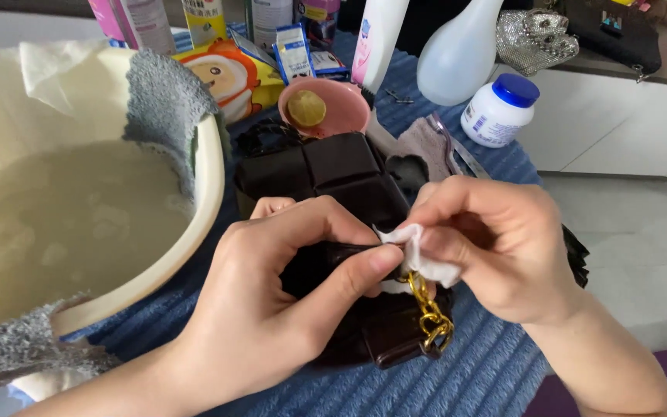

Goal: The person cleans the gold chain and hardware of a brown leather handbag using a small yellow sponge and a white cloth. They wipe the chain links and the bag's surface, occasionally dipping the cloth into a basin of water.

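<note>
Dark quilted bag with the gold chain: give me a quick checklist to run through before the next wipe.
1. Bag held steady: ok. The left hand grips the dark quilted bag from above, on the blue ribbed mat.
2. Wipe in hand: ok. The right hand pinches a small white pad against the bag's edge.
3. Chain clear of the pad: not ok. The gold chain hangs right under it.
4. Pad wet enough: cannot tell.
5. Basin safe from a knock: not ok. The cream basin of cloudy water sits close beside the left hand.
6. Jar shut: ok. The white jar has its blue lid on.
</note>
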